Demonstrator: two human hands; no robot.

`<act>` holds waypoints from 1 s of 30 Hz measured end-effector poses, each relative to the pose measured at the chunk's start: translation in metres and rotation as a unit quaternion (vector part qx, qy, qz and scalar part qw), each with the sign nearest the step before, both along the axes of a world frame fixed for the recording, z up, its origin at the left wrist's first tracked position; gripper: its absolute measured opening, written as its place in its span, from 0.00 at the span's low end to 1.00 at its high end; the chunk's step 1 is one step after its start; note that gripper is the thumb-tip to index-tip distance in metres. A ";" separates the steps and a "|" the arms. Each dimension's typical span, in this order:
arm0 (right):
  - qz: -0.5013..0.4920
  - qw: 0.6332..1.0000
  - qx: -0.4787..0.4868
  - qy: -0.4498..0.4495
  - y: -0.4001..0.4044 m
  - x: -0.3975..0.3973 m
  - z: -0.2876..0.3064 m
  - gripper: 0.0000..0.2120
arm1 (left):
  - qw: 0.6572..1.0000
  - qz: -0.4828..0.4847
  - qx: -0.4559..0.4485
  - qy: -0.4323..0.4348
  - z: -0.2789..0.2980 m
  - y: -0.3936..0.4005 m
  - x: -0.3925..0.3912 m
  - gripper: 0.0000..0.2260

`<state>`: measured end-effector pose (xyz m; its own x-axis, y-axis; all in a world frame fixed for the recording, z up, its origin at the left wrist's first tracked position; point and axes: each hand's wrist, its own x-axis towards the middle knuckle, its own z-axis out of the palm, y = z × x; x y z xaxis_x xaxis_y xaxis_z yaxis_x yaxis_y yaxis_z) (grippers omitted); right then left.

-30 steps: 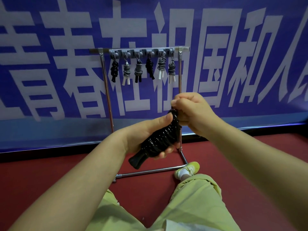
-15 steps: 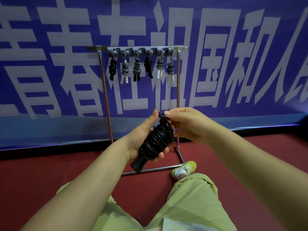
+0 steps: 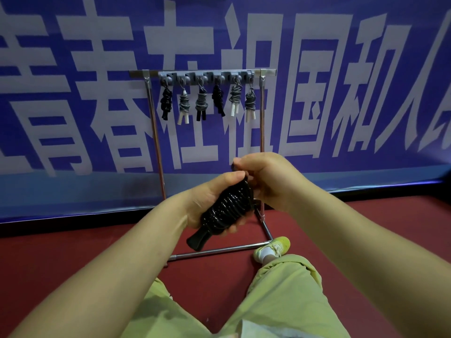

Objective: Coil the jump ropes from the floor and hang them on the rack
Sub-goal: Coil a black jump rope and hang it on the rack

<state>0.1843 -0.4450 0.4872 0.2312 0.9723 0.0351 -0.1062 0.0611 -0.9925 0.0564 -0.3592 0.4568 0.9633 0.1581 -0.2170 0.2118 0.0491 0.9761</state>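
Black coiled jump rope [image 3: 227, 211] clasped in left grip [image 3: 207, 203], top end pinched by right grip [image 3: 266, 179]; beyond both, rack [image 3: 202, 74] with six hung ropes on red floor [image 3: 61, 252] against blue banner [image 3: 366, 93].

The blue banner [image 3: 366, 154] behind the rack [image 3: 202, 73] bears large white characters: 青春在祖国和人, cut off at the edges.

Glossy black coiled rope [image 3: 227, 211]; silver rack [image 3: 202, 73] with black, grey and white-handled ropes [image 3: 184, 107]; dark red floor [image 3: 73, 252]; blue banner [image 3: 366, 93] with pale characters; light green trousers [image 3: 280, 301].
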 end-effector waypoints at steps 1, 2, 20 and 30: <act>-0.019 1.000 0.016 0.001 0.002 -0.001 0.003 0.13 | 1.000 -0.010 -0.001 0.004 0.002 -0.003 0.001 0.32; -0.033 0.999 0.033 0.002 0.003 -0.001 0.006 0.14 | 1.000 -0.019 -0.011 0.004 0.004 -0.005 0.003 0.29; 0.107 0.991 0.059 -0.058 0.052 0.067 -0.001 0.13 | 0.984 0.003 -0.175 -0.011 0.009 0.063 0.048 0.37; 0.026 0.998 0.065 0.003 0.131 0.128 0.027 0.06 | 0.981 0.104 -0.166 -0.002 0.038 0.141 0.113 0.33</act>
<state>0.3127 -0.3142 0.5138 0.1806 0.9705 0.1596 -0.1190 0.1826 -0.9760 0.1691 -0.2178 0.4947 0.9183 0.2728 -0.2868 0.1603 0.4063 0.8996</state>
